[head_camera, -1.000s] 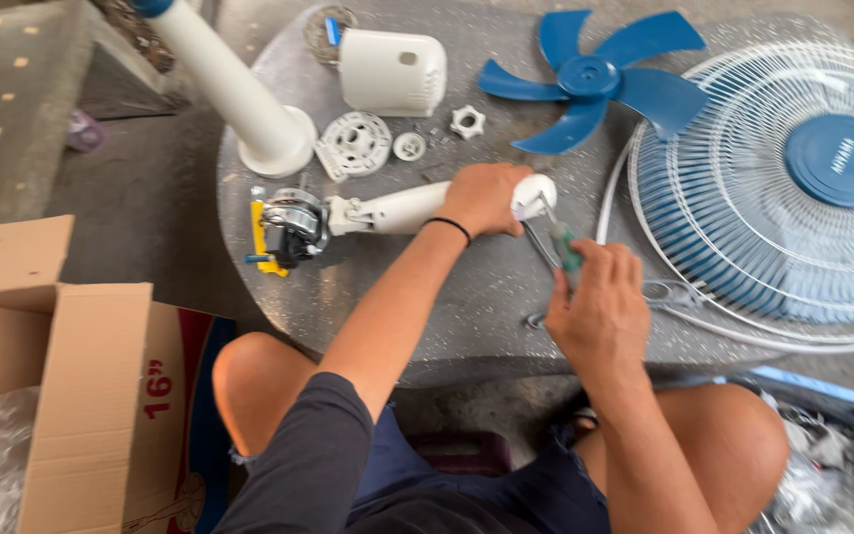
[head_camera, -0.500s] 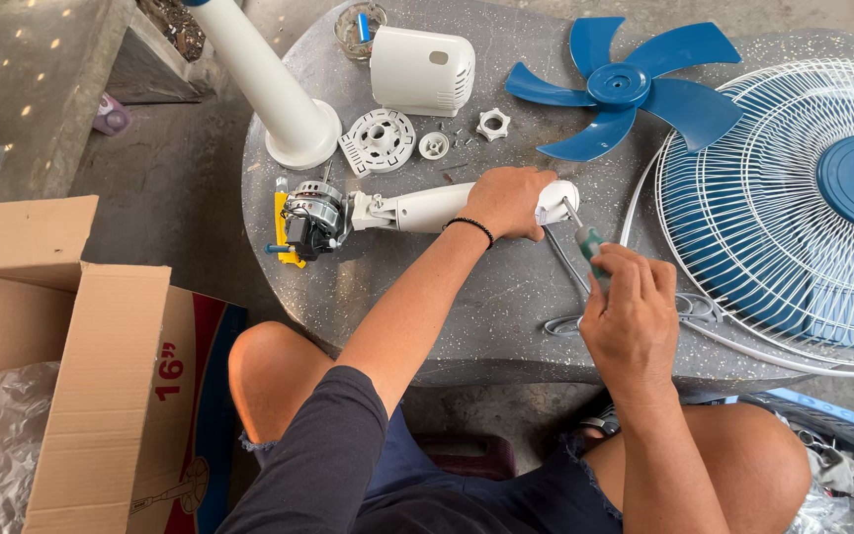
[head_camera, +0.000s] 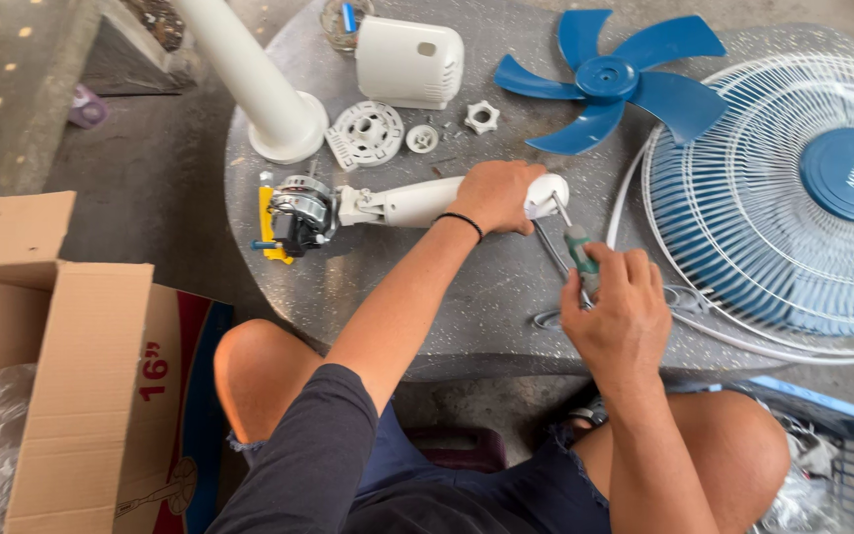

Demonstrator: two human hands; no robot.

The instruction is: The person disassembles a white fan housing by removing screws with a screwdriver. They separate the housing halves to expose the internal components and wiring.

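White plastic, the fan neck [head_camera: 402, 203] lies near the middle of the round grey table [head_camera: 467, 307], motor [head_camera: 298, 213] pointing toward the left edge. Since a moment ago little has shifted: the left hand [head_camera: 494, 195] still clamps the neck's end, the right hand [head_camera: 617, 318] stays closed on the green screwdriver [head_camera: 577, 247], tip at the joint. The grille [head_camera: 793, 198] overhangs the right edge; a cardboard box [head_camera: 61, 356] stands on the floor.

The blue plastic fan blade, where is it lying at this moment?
In the head view, the blue plastic fan blade lies flat at the far right of the round grey table, between the white motor cover and the white wire fan guard.
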